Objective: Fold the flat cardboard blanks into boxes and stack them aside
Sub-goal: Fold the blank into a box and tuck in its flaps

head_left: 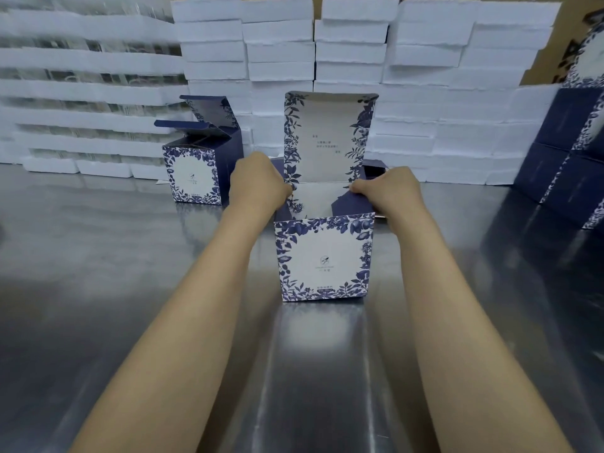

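A: Look at that desk [130, 273]: bare metal, brushed and glossy, throwing the light back in long streaks.
B: And the box [323, 259] on it is smooth printed cardboard, white with blue leaves, matt rather than shiny.
A: Its lid [327, 135] shows the same flat paper finish inside; the side flap [353, 204] is plain navy card.
B: Behind, the white foam blocks [277, 34] look grainy, with ragged edges.
A: At right, the navy boxes [568, 178] carry a faint sheen.

Blue-floral box [323, 259], upright on steel surface [130, 256], lid [327, 138] raised. Left hand [258, 181] and right hand [389, 191] grip its top side edges. Second open box [196, 171] rear left; white foam stacks [425, 60] behind.
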Demonstrator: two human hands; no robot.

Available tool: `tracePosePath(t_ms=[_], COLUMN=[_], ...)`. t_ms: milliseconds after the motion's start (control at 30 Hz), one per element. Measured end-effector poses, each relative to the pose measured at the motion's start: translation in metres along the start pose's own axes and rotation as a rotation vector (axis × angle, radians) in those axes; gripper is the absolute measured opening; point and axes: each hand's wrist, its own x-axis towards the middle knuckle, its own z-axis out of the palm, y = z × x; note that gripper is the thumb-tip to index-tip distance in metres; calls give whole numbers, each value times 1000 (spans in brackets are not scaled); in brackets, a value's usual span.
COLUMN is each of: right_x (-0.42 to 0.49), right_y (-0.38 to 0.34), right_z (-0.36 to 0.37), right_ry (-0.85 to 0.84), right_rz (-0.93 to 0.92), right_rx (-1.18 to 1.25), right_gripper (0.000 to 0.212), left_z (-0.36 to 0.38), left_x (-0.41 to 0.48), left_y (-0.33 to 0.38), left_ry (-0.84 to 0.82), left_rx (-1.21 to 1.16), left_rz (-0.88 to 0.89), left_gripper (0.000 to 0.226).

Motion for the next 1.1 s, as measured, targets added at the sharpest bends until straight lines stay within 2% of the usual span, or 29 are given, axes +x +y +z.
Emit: tracePosePath(t_ms=[167,233,300,400,467,567,667,733,833,933,1000,1100], right_x=[3,0,-4,-13,-17,-20,-21,-22,-28,-31,-35,-38], right_y=[-2,-1,0,-2,-5,-11,-17,-20,-25,-29,-33,-37], right_z=[6,8,5,-9,-20,-31,-36,-38,-39,-35,-32,-25], right_ry=[78,52,-43,-284,-400,-428,-457,-469,-476,-401,-359,-297], right_rz=[-97,-68,43,176,180,140,107,103,67,-68,-108,-113], right_rx=[-179,-88,138,250,190,86,-66,-234,-367,-579,-678,-754], right_gripper=[36,25,9,20,14,4,7,12,8,3,17,23], left_z=[5,4,-1,-14,-24,-34,-39,-40,-40,-40,-38,-33], left_x=[-1,-1,0,3,1,-3,-10,-15,-17,-18,-20,-22], left_y=[-4,-6,-9,-13,-13,-9,-3,3,9,10,11,12], left_ry=[79,70,-20,-285,-419,-500,-609,-670,-660,-636,-606,-497], left_rx=[31,7,-39,-158,-85,91,213,200,163,182,205,354], left_rz=[48,65,60,-78,-173,-189,-167,-136,-105,-79,-60,5], left_gripper=[10,18,35,46,44,56,56,51,47,46,47,46])
